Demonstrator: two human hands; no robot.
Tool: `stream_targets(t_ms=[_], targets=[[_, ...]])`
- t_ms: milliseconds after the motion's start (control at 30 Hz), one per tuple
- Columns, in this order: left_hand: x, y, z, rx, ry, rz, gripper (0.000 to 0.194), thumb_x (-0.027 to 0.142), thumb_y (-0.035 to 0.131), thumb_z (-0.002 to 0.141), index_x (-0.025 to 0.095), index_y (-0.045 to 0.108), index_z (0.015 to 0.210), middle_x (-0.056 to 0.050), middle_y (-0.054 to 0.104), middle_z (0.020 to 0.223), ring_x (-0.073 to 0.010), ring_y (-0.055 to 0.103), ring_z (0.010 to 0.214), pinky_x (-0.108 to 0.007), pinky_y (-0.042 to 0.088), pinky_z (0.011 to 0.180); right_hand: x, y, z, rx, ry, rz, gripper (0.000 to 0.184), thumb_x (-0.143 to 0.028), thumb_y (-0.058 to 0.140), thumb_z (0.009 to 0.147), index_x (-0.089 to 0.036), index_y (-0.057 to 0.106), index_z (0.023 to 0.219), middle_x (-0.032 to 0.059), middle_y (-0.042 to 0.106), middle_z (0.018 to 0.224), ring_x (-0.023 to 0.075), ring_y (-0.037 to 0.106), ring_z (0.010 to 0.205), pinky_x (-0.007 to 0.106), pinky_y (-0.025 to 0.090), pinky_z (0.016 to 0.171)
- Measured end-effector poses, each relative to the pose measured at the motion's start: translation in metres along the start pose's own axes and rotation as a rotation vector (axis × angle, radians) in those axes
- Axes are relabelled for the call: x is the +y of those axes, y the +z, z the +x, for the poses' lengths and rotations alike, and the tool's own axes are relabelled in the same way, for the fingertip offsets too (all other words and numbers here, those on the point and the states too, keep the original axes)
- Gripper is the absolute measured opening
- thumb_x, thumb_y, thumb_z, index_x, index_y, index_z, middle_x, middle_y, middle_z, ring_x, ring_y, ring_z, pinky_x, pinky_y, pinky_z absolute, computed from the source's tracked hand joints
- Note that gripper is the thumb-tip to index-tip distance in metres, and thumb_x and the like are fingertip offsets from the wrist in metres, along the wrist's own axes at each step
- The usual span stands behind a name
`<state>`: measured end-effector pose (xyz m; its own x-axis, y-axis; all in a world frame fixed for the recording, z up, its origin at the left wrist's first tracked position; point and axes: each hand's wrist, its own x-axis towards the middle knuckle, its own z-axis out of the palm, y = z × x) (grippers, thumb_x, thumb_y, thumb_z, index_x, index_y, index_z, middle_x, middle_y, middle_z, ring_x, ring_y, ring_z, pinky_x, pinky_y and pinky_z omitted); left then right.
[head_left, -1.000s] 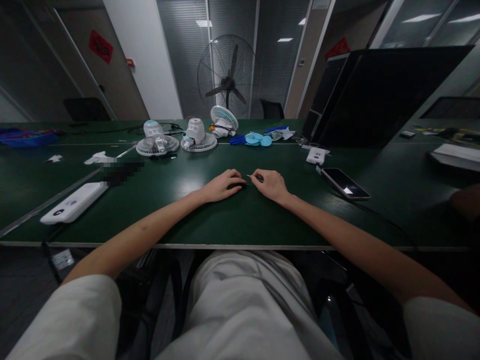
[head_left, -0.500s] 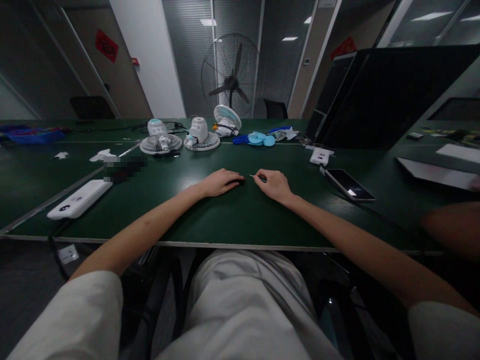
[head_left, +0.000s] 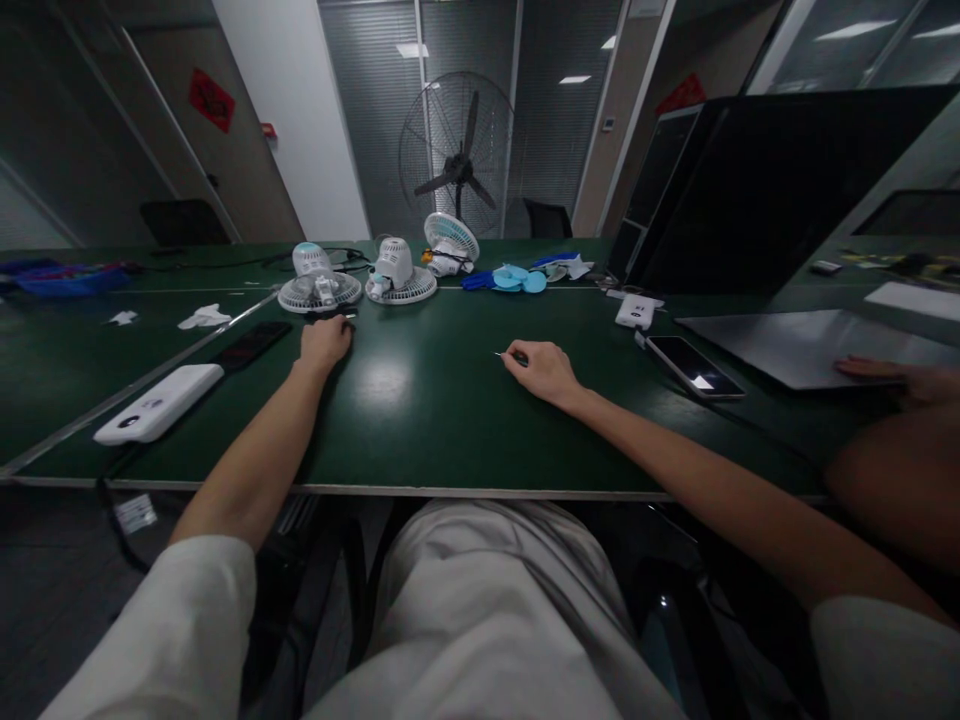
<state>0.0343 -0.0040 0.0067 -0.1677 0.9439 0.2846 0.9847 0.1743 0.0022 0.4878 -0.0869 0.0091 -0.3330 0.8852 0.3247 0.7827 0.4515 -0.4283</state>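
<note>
My left hand [head_left: 325, 343] is at the near edge of the left fan head, fingers curled down against a dark slim object [head_left: 330, 314] with a pale end. What lies inside those fingers is hidden. Near the middle of the table, my right hand [head_left: 541, 368] rests with thumb and forefinger pinched on a small thin piece with a bright tip [head_left: 498, 353], too small to name. Beyond my left hand lie the left fan head [head_left: 319, 285] and a second fan head [head_left: 401, 275], both face down.
A power bank [head_left: 161, 402] and a dark phone [head_left: 255, 343] lie left. Right are another phone [head_left: 694, 366], a white device [head_left: 636, 311] and a laptop [head_left: 817, 340] with another person's hand [head_left: 874, 369] on it. Blue fan blades [head_left: 517, 279] and a third fan head [head_left: 451, 245] sit behind.
My left hand has moved from beside my right hand leftward to the left fan head. My right hand stays pinched in place. The other person's laptop now lies flatter and further left.
</note>
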Motion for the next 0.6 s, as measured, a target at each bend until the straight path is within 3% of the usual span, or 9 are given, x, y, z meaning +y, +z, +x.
stream_targets(t_ms=[133,233,400,600], targets=[[0.008,0.0,0.001,0.049,-0.07,-0.012,0.052,0.041,0.041,0.104,0.013,0.065,0.141,-0.025,0.073,0.121,-0.0412,0.067,0.115,-0.051,0.047,0.1,0.001,0.0,0.0,-0.016,-0.007,0.01,0.029,-0.042,0.056,0.105,-0.02,0.074,0.106,0.0071,0.076,0.096,0.0206,0.068,0.081,0.031,0.047,0.067],[0.002,0.001,0.002,0.102,-0.14,-0.043,0.047,0.028,0.044,0.102,0.011,0.066,0.14,-0.025,0.073,0.121,-0.0402,0.068,0.113,-0.048,0.048,0.097,0.001,-0.001,0.001,-0.026,-0.013,0.016,0.029,-0.042,0.056,0.105,-0.02,0.074,0.107,0.007,0.076,0.096,0.0204,0.068,0.081,0.031,0.048,0.068],[-0.012,0.002,0.002,0.117,-0.186,-0.146,0.04,0.012,0.053,0.092,0.013,0.075,0.125,-0.02,0.074,0.123,-0.0359,0.067,0.115,-0.041,0.05,0.096,0.003,0.0,0.001,-0.02,-0.017,0.001,0.03,-0.043,0.056,0.105,-0.02,0.075,0.108,0.0075,0.076,0.099,0.0207,0.068,0.082,0.031,0.047,0.068],[-0.012,0.005,0.004,0.114,-0.244,-0.305,0.034,0.005,0.055,0.086,0.007,0.077,0.112,-0.024,0.071,0.121,-0.0387,0.065,0.118,-0.045,0.05,0.102,0.001,-0.002,0.0,-0.02,-0.016,-0.012,0.029,-0.043,0.056,0.105,-0.02,0.075,0.106,0.007,0.076,0.096,0.02,0.068,0.08,0.03,0.046,0.067]])
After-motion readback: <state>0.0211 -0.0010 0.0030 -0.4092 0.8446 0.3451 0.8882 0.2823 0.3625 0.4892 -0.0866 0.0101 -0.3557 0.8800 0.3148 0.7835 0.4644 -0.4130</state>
